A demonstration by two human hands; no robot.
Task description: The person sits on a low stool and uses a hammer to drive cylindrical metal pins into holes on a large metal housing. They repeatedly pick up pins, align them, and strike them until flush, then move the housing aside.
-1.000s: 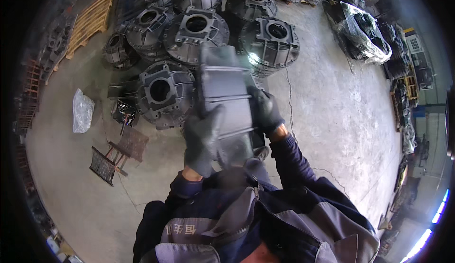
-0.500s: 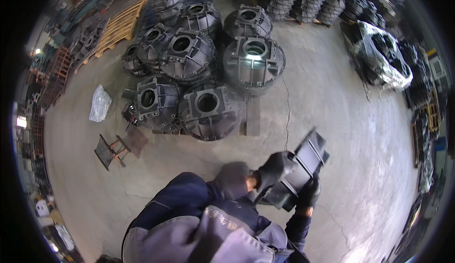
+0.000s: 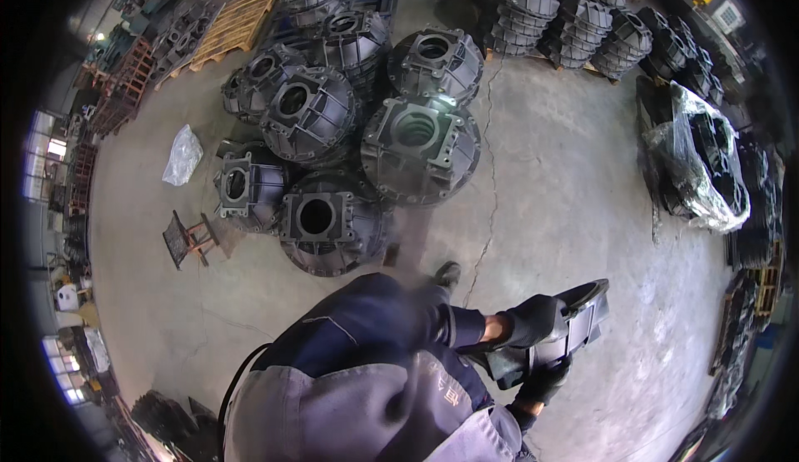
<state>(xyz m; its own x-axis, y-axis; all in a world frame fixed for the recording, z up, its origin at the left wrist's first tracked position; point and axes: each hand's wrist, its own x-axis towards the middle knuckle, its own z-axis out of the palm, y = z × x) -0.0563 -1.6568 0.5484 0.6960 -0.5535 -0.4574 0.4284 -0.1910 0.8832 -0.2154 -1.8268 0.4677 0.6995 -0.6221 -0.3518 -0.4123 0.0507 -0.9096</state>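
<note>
I hold a dark grey ribbed metal housing at the right of my body, tilted over the floor. My left hand, in a black glove, grips its upper side, with the fingers closed over the edge. Lower down, my right hand, also gloved, is closed on the near side of the same housing. Parts of the casting are hidden behind both gloves. Ahead and to the left stand stacks of similar bell-shaped housings with round openings, among them a near one and a taller one.
A small folding stool and a clear plastic bag are on the concrete floor at the left. More stacked housings stand at the back right. Plastic-wrapped parts sit at the right; a wooden pallet lies far left.
The housing in my hands has turned, showing its rim more edge-on, and shifted right and slightly down. My body has turned and the view has swung with it. Both hands keep their grip.
</note>
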